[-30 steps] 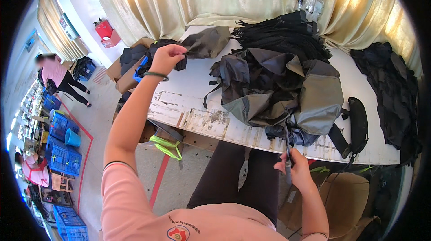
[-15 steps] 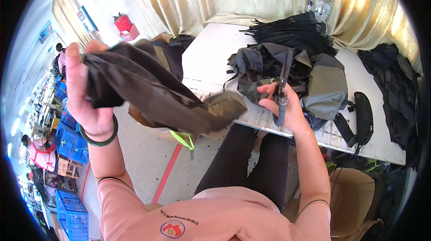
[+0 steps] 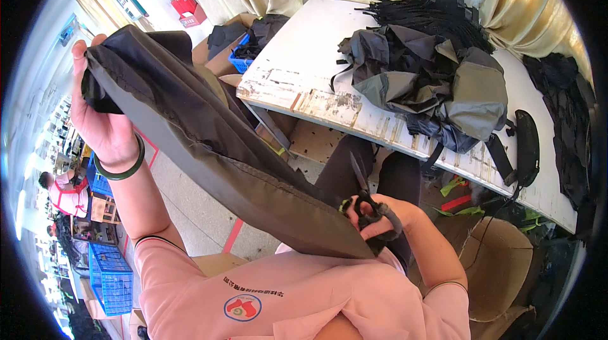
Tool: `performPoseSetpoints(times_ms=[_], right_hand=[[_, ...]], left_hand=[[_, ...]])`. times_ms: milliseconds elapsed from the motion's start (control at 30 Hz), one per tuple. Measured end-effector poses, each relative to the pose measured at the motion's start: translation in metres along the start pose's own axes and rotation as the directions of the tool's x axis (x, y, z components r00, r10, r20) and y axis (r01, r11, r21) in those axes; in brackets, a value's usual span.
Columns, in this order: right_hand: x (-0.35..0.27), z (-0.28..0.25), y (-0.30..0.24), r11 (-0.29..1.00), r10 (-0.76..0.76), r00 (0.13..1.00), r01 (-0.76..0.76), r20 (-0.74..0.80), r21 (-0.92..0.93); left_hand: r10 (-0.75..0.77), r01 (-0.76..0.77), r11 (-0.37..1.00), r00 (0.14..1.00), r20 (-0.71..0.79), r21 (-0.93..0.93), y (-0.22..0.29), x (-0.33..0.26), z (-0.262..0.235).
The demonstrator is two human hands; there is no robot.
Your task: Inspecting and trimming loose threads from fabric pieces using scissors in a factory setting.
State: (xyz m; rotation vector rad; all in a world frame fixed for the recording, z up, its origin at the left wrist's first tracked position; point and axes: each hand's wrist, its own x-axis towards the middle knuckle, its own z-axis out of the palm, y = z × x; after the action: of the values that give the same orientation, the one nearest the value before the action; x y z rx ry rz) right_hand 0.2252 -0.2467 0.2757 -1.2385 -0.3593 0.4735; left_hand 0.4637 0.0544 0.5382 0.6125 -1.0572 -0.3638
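My left hand (image 3: 107, 128), raised at the left with a dark green bangle on the wrist, grips the upper end of a long dark grey-brown fabric piece (image 3: 215, 150). The cloth slants down across my front to the right. At its lower end is my right hand (image 3: 402, 213), closed round the dark handles of a pair of scissors (image 3: 360, 175), whose blade points up and away from me. The right fingers are beside the lower cloth edge; I cannot tell whether they also pinch it.
A worn white table (image 3: 285, 55) bears a crumpled grey fabric heap (image 3: 475, 93), a pile of black strips (image 3: 424, 14) and a black padded strap (image 3: 525, 147). An open cardboard box (image 3: 500, 258) stands below right. Blue crates (image 3: 111, 277) and a co-worker (image 3: 66, 194) are at the left.
The fabric has been stretched out lengthwise, its lower end now close to my body. My right hand has moved down toward me with the scissors. The view has turned, showing the table higher up.
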Motion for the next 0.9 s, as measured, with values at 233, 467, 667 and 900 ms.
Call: performPoseSetpoints(times_ms=[233, 467, 667, 900], right_hand=[[-0.105, 0.012, -0.073, 0.943, -0.22, 0.708, 0.331, -0.671, 0.04], [-0.16, 0.013, -0.103, 0.861, -0.417, 0.537, -0.026, -0.733, -0.509], [-0.123, -0.067, 0.009, 0.846, -0.305, 0.504, -0.246, -0.808, -0.473], [-0.033, -0.117, 0.042, 0.75, -0.391, 0.537, -0.286, -0.748, -0.597]], left_hand=[[0.008, 0.145, 0.821, 0.964, -0.264, 0.552, -0.027, -0.026, -0.051], [-0.337, 0.553, 0.679, 0.819, -0.464, 0.482, -0.115, -0.104, -0.129], [-0.475, 0.661, 0.654, 0.738, -0.48, 0.369, -0.154, -0.132, -0.145], [-0.462, 0.674, 0.627, 0.725, -0.511, 0.39, -0.142, -0.136, -0.164]])
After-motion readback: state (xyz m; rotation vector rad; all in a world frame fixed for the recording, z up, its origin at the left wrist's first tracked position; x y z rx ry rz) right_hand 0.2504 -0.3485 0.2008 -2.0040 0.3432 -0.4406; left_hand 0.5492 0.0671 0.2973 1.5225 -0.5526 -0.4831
